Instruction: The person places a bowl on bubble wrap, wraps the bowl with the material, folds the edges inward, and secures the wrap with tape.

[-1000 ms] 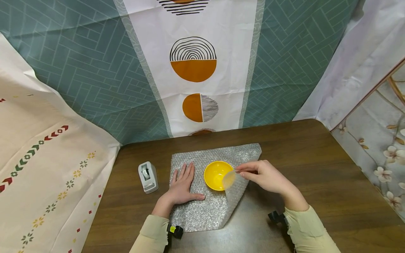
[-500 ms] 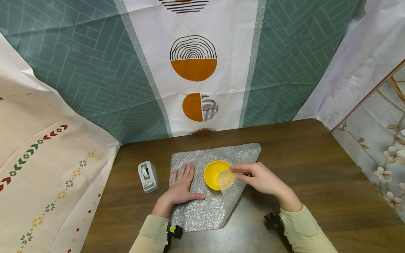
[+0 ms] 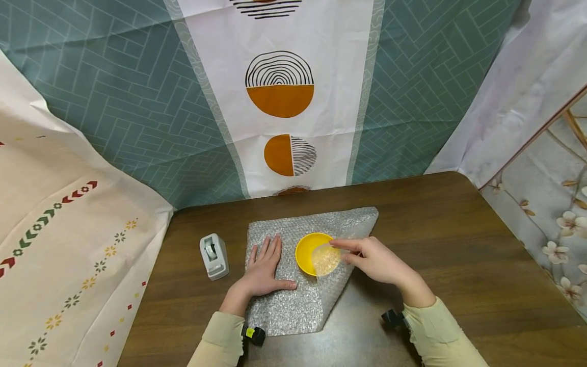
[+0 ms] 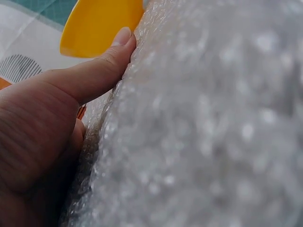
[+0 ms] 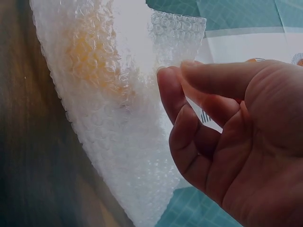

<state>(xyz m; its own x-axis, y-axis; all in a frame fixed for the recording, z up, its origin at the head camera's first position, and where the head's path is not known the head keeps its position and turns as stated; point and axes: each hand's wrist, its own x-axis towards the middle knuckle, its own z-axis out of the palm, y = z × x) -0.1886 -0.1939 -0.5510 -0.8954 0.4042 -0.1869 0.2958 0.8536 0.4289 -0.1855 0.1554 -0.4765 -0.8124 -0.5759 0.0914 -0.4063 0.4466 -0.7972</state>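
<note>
Since a second ago, your right hand (image 3: 377, 261) is a little farther left, and the folded flap (image 3: 338, 280) of the bubble wrap (image 3: 284, 313) covers more of the yellow bowl (image 3: 304, 253). You pinch the edge of that flap between thumb and fingertips, holding it above the right side of the bowl. Your left hand (image 3: 263, 272) lies flat on the sheet, fingers spread, gripping nothing, its thumb pointing toward the bowl and just beside it. The bowl stands upright near the middle of the sheet, its yellow showing through the wrap. To the left of your left hand, a tape dispenser (image 3: 214, 257) sits on the brown table (image 3: 422, 219), off the sheet. Behind the table hangs a green patterned cloth (image 3: 137, 102) with a white panel (image 3: 330, 102)
</note>
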